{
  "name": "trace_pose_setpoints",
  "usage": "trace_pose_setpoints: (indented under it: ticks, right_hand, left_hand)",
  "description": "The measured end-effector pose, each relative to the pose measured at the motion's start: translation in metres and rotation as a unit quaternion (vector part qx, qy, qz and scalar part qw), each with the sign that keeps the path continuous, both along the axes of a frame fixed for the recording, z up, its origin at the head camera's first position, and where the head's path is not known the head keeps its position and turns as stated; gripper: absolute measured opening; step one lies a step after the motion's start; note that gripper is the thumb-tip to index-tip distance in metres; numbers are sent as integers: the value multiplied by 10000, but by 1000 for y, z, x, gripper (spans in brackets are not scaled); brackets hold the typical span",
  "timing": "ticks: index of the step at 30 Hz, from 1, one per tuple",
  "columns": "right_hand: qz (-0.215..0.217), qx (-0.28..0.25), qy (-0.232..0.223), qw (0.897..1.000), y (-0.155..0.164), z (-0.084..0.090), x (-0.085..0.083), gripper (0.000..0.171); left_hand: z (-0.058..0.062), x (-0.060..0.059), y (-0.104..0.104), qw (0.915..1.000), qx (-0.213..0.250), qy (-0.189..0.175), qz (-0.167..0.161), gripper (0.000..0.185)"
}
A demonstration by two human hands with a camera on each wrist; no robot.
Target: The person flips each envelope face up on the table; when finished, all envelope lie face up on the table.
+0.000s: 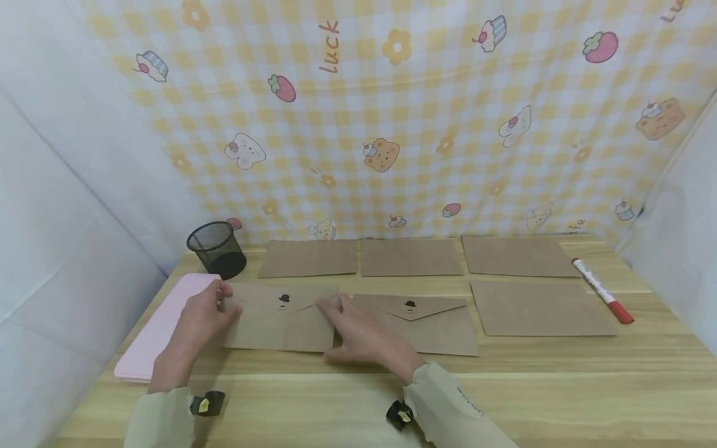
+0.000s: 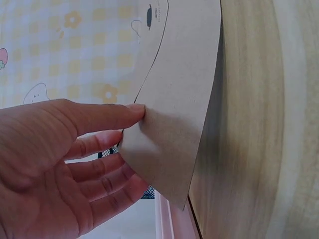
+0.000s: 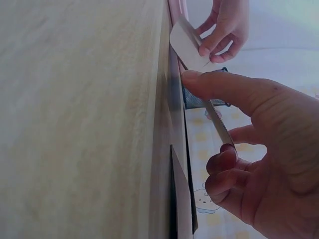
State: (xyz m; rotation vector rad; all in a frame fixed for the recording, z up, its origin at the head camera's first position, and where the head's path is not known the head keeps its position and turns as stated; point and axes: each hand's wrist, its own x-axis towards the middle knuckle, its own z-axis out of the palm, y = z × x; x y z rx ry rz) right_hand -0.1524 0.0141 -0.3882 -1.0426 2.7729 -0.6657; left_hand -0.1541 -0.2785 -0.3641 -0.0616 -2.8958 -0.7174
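Note:
A brown kraft envelope (image 1: pixel 280 330) with a pointed flap and a small black hat print is held by both hands at the front left. My left hand (image 1: pixel 203 320) pinches its left end between thumb and fingers; in the left wrist view the paper bends at the thumb (image 2: pixel 132 114). At the other end my right hand (image 1: pixel 364 333) grips the right edge, fingers curled behind it in the right wrist view. Beside it, partly covered by that hand, lies a second flap-side-up envelope (image 1: pixel 431 333).
Plain-side-up envelopes lie in a back row (image 1: pixel 411 257), with one more envelope (image 1: pixel 540 309) front right. A red-capped marker (image 1: pixel 602 290) lies at far right. A pink case (image 1: pixel 159 330) and black mesh pen cup (image 1: pixel 217 252) stand left. A patterned cloth (image 1: pixel 426 106) hangs behind.

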Motion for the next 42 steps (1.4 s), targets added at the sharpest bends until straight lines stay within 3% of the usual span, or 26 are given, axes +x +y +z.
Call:
trace_pose_setpoints:
  ticks: [7,16,22,24,31,36,42]
  right_hand:
    - [27,93,34,9999,0,-1,0,87]
    - [24,159,-35,9999,1,-1,1,77]
    - [72,188,-58,9998,0,-1,0,74]
    - [111,154,-5,9998,0,0,-1,68]
    - [461,203,494,9975,0,1,-4,24]
    - [613,175,604,9961,0,-1,-3,19]
    - [606,54,403,9973,-1,-3,-3,16]
  left_hand:
    - [-5,-1,1,9989,75,-154,-445,39]
    - [-9,-1,1,9961,-51,-686,-560,40]
    - [-10,0,0,9947,-216,-675,-743,38]
    - [-10,-1,-1,9947,-220,-628,-779,39]
    - [-10,-4,3,9905,-355,-940,-937,47]
    - [-12,-1,5,9900,-401,-896,-1008,50]
    - [-11,0,7,9882,-351,-1086,-1023,53]
